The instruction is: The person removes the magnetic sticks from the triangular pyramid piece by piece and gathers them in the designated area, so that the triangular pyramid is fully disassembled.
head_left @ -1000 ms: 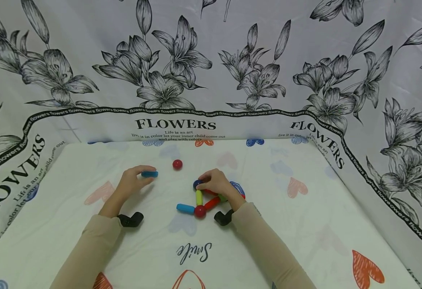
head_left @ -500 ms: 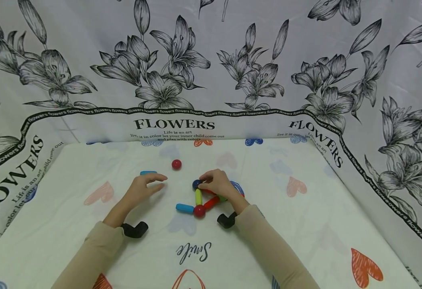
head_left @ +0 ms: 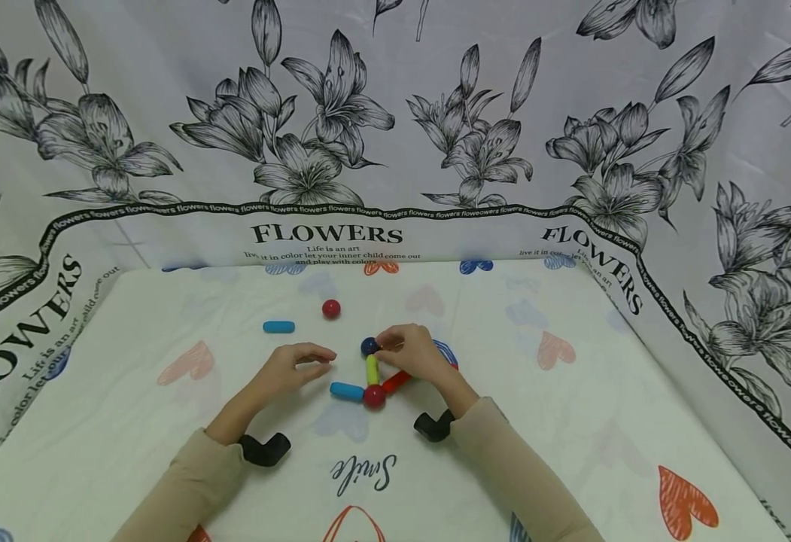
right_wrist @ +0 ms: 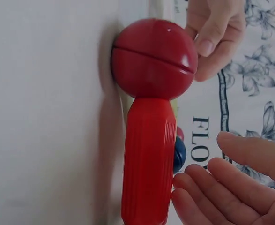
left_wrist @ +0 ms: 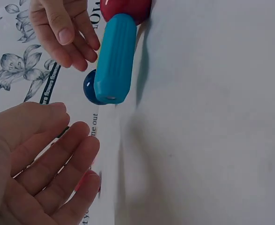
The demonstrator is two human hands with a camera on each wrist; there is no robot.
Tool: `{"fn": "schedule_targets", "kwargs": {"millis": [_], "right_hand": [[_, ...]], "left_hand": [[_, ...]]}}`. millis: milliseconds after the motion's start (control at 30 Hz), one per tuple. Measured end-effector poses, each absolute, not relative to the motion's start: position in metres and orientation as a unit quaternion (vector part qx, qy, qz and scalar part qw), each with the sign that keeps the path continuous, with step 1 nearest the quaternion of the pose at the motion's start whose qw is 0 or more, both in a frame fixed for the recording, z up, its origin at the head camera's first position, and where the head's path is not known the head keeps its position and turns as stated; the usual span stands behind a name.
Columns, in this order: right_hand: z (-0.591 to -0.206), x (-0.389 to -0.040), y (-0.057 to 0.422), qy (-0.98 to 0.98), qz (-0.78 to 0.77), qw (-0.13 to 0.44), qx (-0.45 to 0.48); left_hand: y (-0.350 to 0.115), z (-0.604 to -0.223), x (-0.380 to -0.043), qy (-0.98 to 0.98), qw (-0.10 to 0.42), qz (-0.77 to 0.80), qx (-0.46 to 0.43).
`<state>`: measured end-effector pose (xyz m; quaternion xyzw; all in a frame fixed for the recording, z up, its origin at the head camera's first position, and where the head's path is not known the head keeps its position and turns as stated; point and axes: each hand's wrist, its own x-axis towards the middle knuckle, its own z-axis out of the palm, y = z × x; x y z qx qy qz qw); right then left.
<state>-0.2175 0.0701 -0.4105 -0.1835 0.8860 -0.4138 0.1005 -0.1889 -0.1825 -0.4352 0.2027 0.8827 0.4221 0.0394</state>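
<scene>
My left hand (head_left: 295,366) hovers left of a joined figure of magnetic balls and sticks, fingers relaxed around nothing. My right hand (head_left: 417,352) is just right of the figure's dark blue ball (head_left: 369,346), fingertips close beside it and thumb apart from the fingers in the right wrist view. From that ball a yellow-green stick (head_left: 372,370) runs to a red ball (head_left: 375,397), which also carries a blue stick (head_left: 347,391) on its left and a red stick (right_wrist: 149,164) on its right. My right hand and forearm hide the figure's far right part.
A loose blue stick (head_left: 278,327) and a loose red ball (head_left: 330,309) lie farther back on the left of the printed white cloth (head_left: 571,452). Black wrist devices (head_left: 266,449) sit under both wrists. A flower-printed curtain (head_left: 395,135) stands behind.
My left hand let go of the loose blue stick, leaving it on the cloth, and moved right and nearer to the figure. My right hand drew slightly away from the dark blue ball.
</scene>
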Motion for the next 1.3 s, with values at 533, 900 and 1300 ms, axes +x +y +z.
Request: {"fn": "schedule_targets", "kwargs": {"millis": [533,900,1300], "right_hand": [[-0.417,-0.197,0.076,0.88,-0.37,0.158,-0.253],[-0.414,-0.194,0.079,0.868,-0.319,0.183,-0.333],[-0.415,-0.196,0.077,0.868,-0.314,0.186,-0.336]], "left_hand": [[-0.165,-0.437,-0.175,0.88,0.087,0.4,0.24],[-0.159,-0.44,-0.173,0.886,0.096,0.378,0.251],[-0.158,-0.441,-0.176,0.878,0.088,0.375,0.284]]}}
